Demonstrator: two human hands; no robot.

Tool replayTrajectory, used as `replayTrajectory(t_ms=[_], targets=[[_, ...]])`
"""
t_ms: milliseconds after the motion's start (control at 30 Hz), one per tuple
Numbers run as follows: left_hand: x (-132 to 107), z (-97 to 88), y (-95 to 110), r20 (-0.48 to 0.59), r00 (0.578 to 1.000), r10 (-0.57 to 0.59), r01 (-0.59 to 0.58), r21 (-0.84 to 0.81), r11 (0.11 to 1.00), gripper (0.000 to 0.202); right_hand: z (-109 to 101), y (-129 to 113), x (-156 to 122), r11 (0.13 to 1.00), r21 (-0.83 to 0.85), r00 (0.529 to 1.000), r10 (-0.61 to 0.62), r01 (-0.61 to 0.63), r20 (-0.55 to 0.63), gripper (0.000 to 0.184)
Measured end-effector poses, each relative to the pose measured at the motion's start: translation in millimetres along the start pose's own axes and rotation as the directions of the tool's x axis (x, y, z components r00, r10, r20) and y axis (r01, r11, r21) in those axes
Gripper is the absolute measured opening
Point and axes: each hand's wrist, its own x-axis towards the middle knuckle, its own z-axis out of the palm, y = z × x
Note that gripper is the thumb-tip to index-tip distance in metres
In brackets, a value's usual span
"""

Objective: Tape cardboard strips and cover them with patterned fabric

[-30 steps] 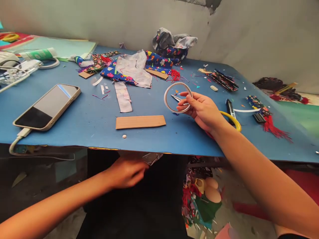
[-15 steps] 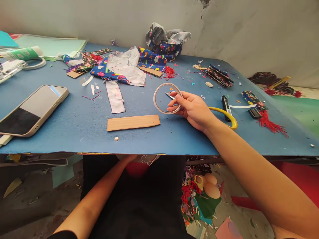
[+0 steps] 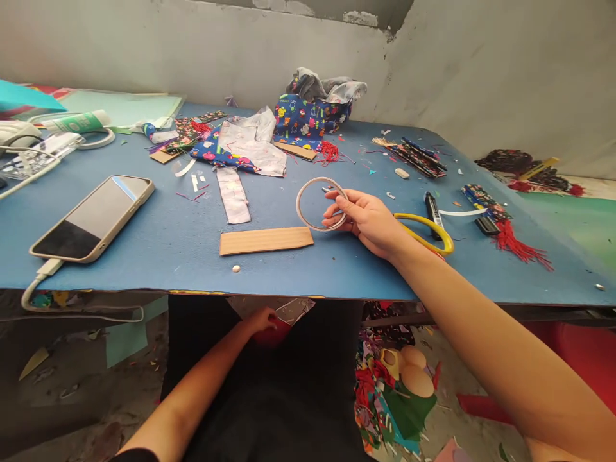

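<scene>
My right hand point(image 3: 363, 218) is closed on a thin, nearly used-up roll of tape point(image 3: 301, 221), held upright by its right rim above the table. Beneath this hand lies a pair of scissors with yellow handles point(image 3: 445, 240); its middle is hidden by the hand. A strip of cardboard point(image 3: 267, 241) lies left of the hand, near the table's front edge. Behind it is a whitish strip of cloth point(image 3: 233, 196). My left hand point(image 3: 264, 319) hangs below the table edge, over my lap, with its fingers loosely curved and apart and nothing visible in them.
A phone point(image 3: 94, 218) with a charging cable lies at the left. Printed cloth point(image 3: 253, 144) is heaped at the back. A black marker point(image 3: 433, 215) and a tasselled cloth piece point(image 3: 486, 202) lie at the right. A small white bead-like piece point(image 3: 235, 269) sits near the front edge.
The view has shifted, showing more wall and the phone's cable. My left hand has come into view below the table edge. My right hand still holds the tape roll, slightly turned.
</scene>
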Motion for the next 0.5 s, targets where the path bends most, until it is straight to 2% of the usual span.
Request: replayTrajectory(t_ms=[100,267,500], targets=[[12,-0.1,-11,0.048,0.999,-0.005,0.005,0.001,1.000,0.031,-1,-1,0,1.000,0.006,1.000,0.015,-0.015,0.008,0.011],[16,-8.9,-27,0.018,1.000,-0.016,0.016,0.011,1.000,0.031,-2,-3,1,1.000,0.007,1.000,0.000,0.000,0.020,0.012],[4,-2.9,-18,0.039,0.999,0.035,-0.037,0.046,0.998,0.031,-2,-2,1,1.000,0.002,1.000,0.007,-0.007,0.028,0.012]])
